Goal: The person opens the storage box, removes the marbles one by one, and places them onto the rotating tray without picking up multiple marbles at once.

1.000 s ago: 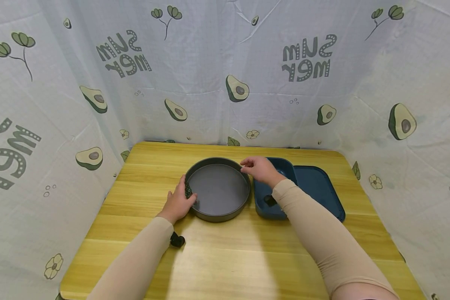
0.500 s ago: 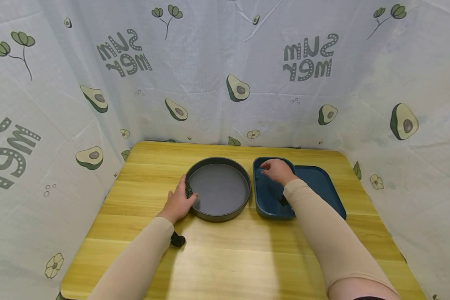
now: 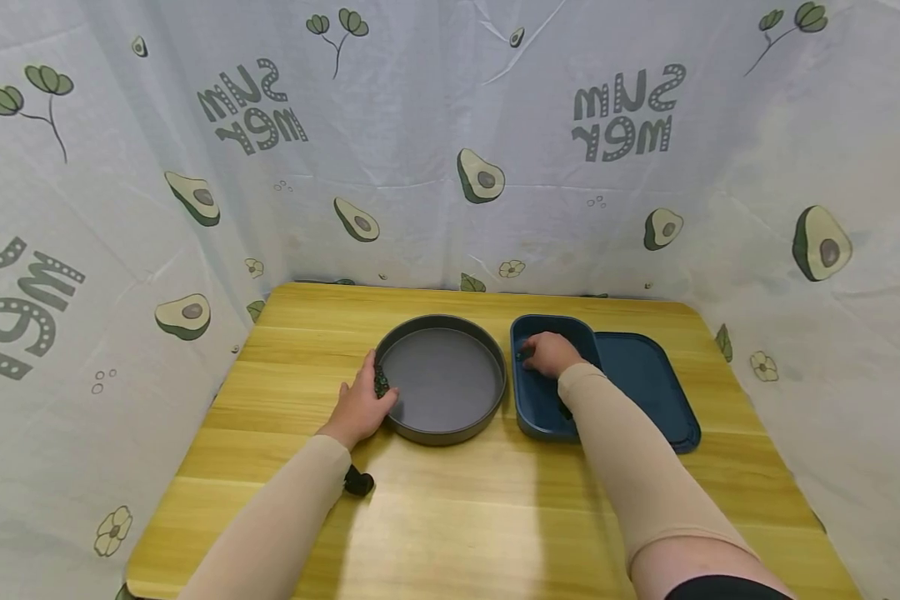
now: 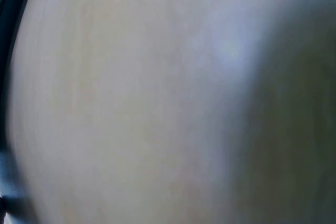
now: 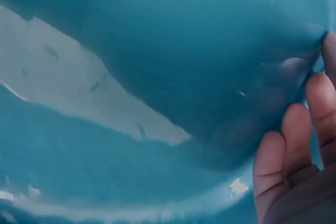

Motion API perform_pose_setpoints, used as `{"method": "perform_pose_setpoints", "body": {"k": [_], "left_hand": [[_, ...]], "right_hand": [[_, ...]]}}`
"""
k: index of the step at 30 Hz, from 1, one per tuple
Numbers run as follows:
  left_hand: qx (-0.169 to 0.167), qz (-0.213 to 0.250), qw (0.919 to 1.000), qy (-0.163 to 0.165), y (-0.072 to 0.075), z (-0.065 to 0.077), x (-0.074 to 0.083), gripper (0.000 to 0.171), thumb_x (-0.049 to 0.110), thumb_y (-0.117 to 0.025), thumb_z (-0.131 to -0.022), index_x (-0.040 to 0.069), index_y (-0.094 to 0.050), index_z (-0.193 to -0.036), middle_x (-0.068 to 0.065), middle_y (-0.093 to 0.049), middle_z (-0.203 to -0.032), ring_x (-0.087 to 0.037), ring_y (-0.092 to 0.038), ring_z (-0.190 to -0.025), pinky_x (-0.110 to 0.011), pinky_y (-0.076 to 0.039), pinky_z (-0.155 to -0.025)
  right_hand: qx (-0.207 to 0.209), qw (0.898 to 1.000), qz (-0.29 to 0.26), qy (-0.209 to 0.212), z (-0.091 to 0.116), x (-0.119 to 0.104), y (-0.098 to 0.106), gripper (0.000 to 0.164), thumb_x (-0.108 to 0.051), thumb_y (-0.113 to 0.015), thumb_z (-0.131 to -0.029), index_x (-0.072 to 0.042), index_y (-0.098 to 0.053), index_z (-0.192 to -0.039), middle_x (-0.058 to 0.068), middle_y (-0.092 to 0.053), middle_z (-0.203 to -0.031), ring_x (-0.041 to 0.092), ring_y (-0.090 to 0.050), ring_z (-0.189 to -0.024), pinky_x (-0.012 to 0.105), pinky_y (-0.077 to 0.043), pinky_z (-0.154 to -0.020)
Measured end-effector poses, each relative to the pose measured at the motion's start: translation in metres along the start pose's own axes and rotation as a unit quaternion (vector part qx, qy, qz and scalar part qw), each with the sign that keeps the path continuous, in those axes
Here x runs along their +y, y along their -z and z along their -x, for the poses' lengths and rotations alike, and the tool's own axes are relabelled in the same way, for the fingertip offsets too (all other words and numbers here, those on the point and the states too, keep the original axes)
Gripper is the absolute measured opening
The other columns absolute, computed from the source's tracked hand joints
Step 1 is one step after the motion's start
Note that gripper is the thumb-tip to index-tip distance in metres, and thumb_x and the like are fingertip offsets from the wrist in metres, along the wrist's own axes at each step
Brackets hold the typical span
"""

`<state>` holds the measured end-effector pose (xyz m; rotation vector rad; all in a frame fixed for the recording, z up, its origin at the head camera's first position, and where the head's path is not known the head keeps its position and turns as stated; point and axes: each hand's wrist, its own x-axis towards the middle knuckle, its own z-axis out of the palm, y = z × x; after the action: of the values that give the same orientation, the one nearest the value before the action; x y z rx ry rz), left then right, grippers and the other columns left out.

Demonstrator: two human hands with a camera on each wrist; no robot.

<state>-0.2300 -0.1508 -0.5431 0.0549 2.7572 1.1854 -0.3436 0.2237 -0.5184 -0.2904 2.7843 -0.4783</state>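
Note:
My left hand (image 3: pixel 355 411) grips the left rim of a round grey baking pan (image 3: pixel 441 383), thumb over the inside edge. A dark green speckled patch (image 3: pixel 381 382) shows at the rim between thumb and fingers. Inside a deep blue rectangular container (image 3: pixel 543 400), my right hand (image 3: pixel 553 355) reaches down with bent fingers. A small dark bit (image 3: pixel 525 354) is right at its fingertips; I cannot tell if they pinch it. The right wrist view shows several fingertips (image 5: pixel 296 121) close over the glossy blue bottom, the thumb out of sight.
A flat blue lid or tray (image 3: pixel 645 383) lies against the container's right side. All stand on a wooden table (image 3: pixel 450 508), with a printed curtain (image 3: pixel 405 150) behind. A black wrist camera (image 3: pixel 358 481) hangs under the left wrist. The left wrist view shows blurred tabletop (image 4: pixel 131 103).
My right hand has moved from the pan's right rim over into the blue container and lower, fingertips reaching its left side. The left hand stays on the pan.

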Motion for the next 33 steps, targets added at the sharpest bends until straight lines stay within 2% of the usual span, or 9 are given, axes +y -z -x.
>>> {"method": "perform_pose_setpoints", "body": {"k": [9, 15, 21, 26, 33], "left_hand": [[0.003, -0.002, 1.0000, 0.000, 0.000, 0.000, 0.000, 0.093, 0.040, -0.059, -0.105, 0.013, 0.001, -0.171, -0.018, -0.018, -0.176, -0.040, -0.027, -0.160, -0.069, 0.002, -0.130], [0.001, 0.000, 1.0000, -0.001, -0.001, 0.000, -0.001, 0.092, 0.040, -0.058, -0.105, 0.013, 0.000, -0.171, -0.017, -0.017, -0.177, -0.041, -0.027, -0.160, -0.070, 0.002, -0.130], [-0.003, -0.001, 1.0000, 0.002, -0.001, -0.002, -0.001, 0.093, 0.041, -0.058, -0.105, 0.014, 0.001, -0.171, -0.016, -0.016, -0.177, -0.040, -0.025, -0.161, -0.068, 0.003, -0.130], [-0.001, -0.002, 1.0000, 0.002, -0.001, -0.002, -0.001, 0.093, 0.041, -0.059, -0.105, 0.014, 0.000, -0.171, -0.016, -0.017, -0.177, -0.039, -0.026, -0.161, -0.068, 0.002, -0.130], [0.000, -0.001, 1.0000, 0.003, -0.001, -0.002, -0.001, 0.092, 0.041, -0.059, -0.105, 0.014, 0.000, -0.171, -0.015, -0.016, -0.177, -0.039, -0.025, -0.161, -0.068, 0.003, -0.130]], "right_hand": [[0.014, 0.999, -0.027, -0.016, 0.000, -0.001, -0.004, 0.034, -0.018, -0.075, -0.097, -0.005, -0.075, -0.129, 0.017, -0.074, -0.131, 0.039, -0.066, -0.124, 0.056, -0.051, -0.110], [0.008, 0.999, -0.048, -0.019, -0.001, -0.001, -0.008, 0.033, -0.018, -0.073, -0.099, -0.005, -0.075, -0.129, 0.017, -0.073, -0.133, 0.040, -0.064, -0.128, 0.055, -0.050, -0.112], [-0.005, 0.999, -0.048, -0.013, -0.002, 0.001, -0.011, 0.035, -0.019, -0.071, -0.100, -0.004, -0.073, -0.132, 0.018, -0.072, -0.134, 0.039, -0.065, -0.127, 0.054, -0.052, -0.110], [-0.010, 0.998, -0.060, -0.025, -0.003, 0.000, -0.011, 0.035, -0.020, -0.070, -0.102, -0.005, -0.073, -0.133, 0.017, -0.070, -0.139, 0.039, -0.062, -0.133, 0.055, -0.048, -0.114], [-0.010, 0.997, -0.071, -0.032, -0.004, 0.003, -0.013, 0.033, -0.019, -0.070, -0.102, -0.005, -0.073, -0.132, 0.016, -0.071, -0.137, 0.039, -0.062, -0.132, 0.054, -0.049, -0.113]]}}
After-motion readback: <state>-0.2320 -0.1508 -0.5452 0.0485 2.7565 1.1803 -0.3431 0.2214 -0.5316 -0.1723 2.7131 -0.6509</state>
